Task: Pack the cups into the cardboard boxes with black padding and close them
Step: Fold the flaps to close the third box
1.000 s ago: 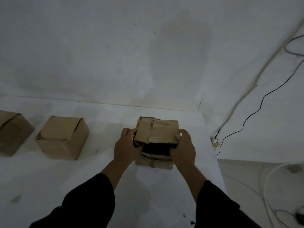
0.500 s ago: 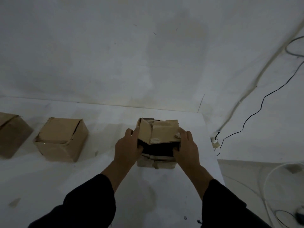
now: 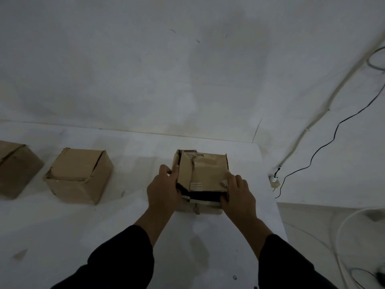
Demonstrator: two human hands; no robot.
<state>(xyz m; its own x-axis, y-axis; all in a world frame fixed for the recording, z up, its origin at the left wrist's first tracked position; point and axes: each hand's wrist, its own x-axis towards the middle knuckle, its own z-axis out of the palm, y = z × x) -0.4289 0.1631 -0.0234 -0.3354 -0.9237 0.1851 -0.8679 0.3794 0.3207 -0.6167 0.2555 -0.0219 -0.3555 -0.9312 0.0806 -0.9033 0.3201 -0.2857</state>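
Item: box in hand [image 3: 204,170], brown cardboard. Stands on the white desk [image 3: 104,226], well to the right of the closed box [image 3: 79,176] and further from it than the far-left box [image 3: 14,170] on that box's other side.

Change since a second ago: top flaps lower and flatter. Dark slot on the near side narrower, with a strip of black padding [image 3: 205,195] showing in it. No cup visible; presumably under the padding, cannot tell.

Meaning for the task: closing step well along on this box, not finished. Near edge not yet seated, left flap creased and standing proud.

Left hand [image 3: 164,188]: on the side of the box in hand facing the closed box. Fingers [image 3: 166,170] curled against the left wall, thumb pressing the creased flap inward.

Right hand [image 3: 239,195]: on the side away from the closed box. Fingers [image 3: 235,178] bent over the flap's near corner, thumb under the near rim, pinching the two together.

Orientation: opening upward, walls square to the desk's far edge, same heading as the closed box. Main flap apparently hinged at the far rim, free edge toward the wearer. Body near cubic, so no marked long axis; remaining slot and free flap edge run left to right, in line with the row of boxes.

Beyond, further right of the closed box: black cable [image 3: 325,147] on the wall.
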